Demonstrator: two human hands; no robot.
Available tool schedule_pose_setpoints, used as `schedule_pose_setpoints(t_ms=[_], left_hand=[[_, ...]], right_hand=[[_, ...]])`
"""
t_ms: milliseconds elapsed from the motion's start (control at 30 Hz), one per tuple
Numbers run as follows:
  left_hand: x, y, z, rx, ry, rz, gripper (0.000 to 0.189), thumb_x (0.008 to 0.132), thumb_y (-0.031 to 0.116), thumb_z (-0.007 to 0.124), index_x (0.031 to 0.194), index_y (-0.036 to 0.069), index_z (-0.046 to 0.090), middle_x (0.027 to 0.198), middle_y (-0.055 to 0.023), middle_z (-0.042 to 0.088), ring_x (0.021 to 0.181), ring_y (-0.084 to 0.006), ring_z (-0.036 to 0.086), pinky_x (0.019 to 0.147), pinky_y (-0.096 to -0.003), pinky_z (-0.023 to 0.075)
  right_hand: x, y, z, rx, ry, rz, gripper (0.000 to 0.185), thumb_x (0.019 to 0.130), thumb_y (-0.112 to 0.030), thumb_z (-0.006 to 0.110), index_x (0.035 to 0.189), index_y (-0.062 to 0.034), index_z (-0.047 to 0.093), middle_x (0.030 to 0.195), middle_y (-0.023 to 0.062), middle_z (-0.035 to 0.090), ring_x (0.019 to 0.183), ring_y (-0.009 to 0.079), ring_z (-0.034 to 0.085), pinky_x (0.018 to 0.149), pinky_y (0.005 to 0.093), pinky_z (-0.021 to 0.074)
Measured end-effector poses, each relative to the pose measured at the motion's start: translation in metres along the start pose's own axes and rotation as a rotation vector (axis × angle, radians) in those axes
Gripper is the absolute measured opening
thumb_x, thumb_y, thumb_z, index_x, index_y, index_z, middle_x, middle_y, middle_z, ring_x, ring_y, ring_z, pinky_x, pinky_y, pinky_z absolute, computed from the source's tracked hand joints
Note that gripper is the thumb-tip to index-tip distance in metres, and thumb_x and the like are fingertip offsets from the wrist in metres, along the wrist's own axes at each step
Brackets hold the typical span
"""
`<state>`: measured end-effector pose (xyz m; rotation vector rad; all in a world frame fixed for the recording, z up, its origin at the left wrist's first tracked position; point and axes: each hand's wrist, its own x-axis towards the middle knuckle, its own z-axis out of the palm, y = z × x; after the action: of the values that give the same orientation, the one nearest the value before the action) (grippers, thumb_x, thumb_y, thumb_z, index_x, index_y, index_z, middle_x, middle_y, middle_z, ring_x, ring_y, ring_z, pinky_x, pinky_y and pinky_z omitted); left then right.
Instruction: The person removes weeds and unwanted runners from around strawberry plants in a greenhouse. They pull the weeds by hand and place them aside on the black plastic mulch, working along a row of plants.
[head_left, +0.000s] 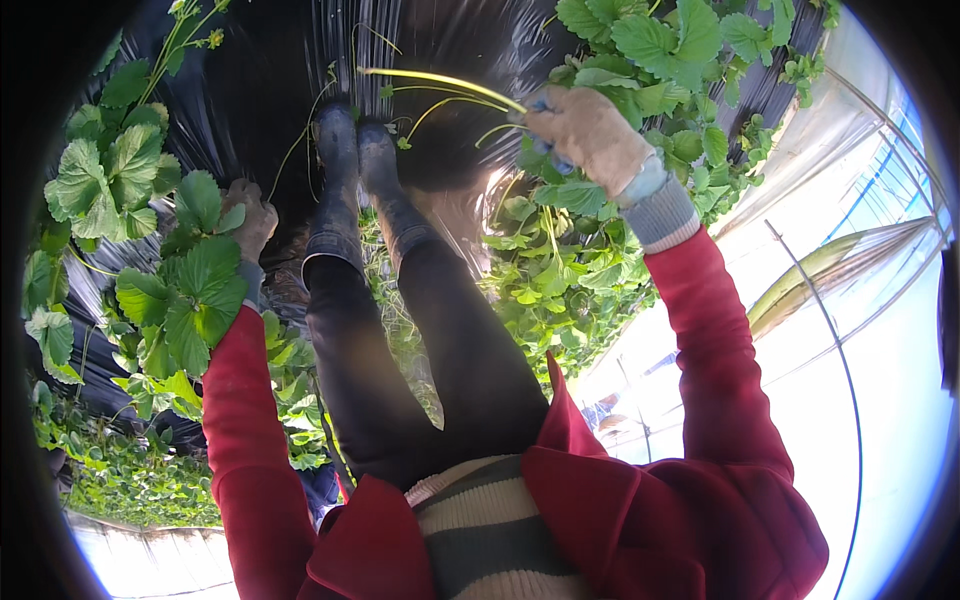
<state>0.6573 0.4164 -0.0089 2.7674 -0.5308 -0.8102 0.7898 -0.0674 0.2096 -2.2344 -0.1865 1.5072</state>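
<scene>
My right hand (581, 135), in a soiled work glove with blue finger parts, is closed around several pulled plant stems (442, 79). Their pale ends point left over the black plastic mulch film (277, 45). Leaves of a strawberry plant (671, 45) stand behind and beside this hand. My left hand (251, 217), also gloved, reaches down at the edge of another strawberry plant (199, 292). Leaves cover part of that hand and wrist, and its fingers are too hidden to tell what they hold. Thin runners (289, 161) trail over the film near my boots.
My dark rubber boots (337, 172) stand between the plant rows. Low green plants (562, 285) grow right of my legs, with more at the lower left. Greenhouse plastic sheeting (795, 420) and a thin curved pole (832, 337) are at the right.
</scene>
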Motion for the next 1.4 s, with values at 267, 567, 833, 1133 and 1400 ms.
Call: schedule_pose_setpoints(t_ms=[267,567,833,1133,1400], left_hand=[[-0.003,0.001,0.009,0.085,-0.033,-0.019,0.016,0.073,0.022,0.068,0.082,0.008,0.066,0.098,-0.0117,0.064,0.094,-0.0329,0.064,0.083,-0.0456,0.0532],[0.057,0.051,-0.042,-0.218,-0.463,-0.508,0.014,0.081,0.018,0.069,0.091,0.009,0.071,0.103,-0.0108,0.067,0.105,-0.0309,0.064,0.085,-0.0449,0.0528],[0.205,0.341,-0.015,-1.238,0.047,0.589,0.048,0.095,0.009,0.059,0.142,0.006,0.05,0.123,-0.0062,0.065,0.11,-0.0146,0.062,0.095,-0.0297,0.0511],[0.106,0.47,-0.045,-0.606,0.065,0.482,0.05,0.075,0.018,0.065,0.125,0.017,0.064,0.125,-0.0038,0.064,0.128,-0.0243,0.055,0.111,-0.05,0.0378],[0.08,0.446,-0.021,-0.79,0.19,0.541,0.054,0.075,0.009,0.064,0.127,0.023,0.064,0.133,-0.0011,0.06,0.134,-0.0215,0.05,0.114,-0.0521,0.036]], right_hand=[[-0.029,-0.001,0.049,-0.438,0.27,0.178,0.032,0.098,-0.028,0.056,0.121,-0.0098,0.068,0.111,0.0131,0.072,0.103,0.033,0.066,0.095,0.0447,0.0503],[-0.071,0.118,0.057,-0.243,0.246,0.474,0.038,0.098,-0.038,0.057,0.112,-0.0048,0.068,0.104,0.0249,0.069,0.101,0.0435,0.065,0.088,0.0484,0.0513],[-0.081,0.071,0.054,-0.345,0.322,0.272,0.033,0.097,-0.032,0.059,0.12,-0.0108,0.07,0.113,0.0195,0.07,0.099,0.0377,0.067,0.088,0.0418,0.0539],[0.001,0.096,-0.013,-0.146,0.434,-0.41,0.028,0.094,-0.019,0.067,0.117,-0.0037,0.072,0.109,0.005,0.073,0.091,0.0137,0.067,0.084,0.0273,0.0533],[-0.008,0.182,-0.065,-0.425,0.342,-0.027,0.029,0.096,-0.021,0.066,0.119,-0.0037,0.07,0.112,0.0096,0.071,0.091,0.0158,0.068,0.083,0.0261,0.0528]])
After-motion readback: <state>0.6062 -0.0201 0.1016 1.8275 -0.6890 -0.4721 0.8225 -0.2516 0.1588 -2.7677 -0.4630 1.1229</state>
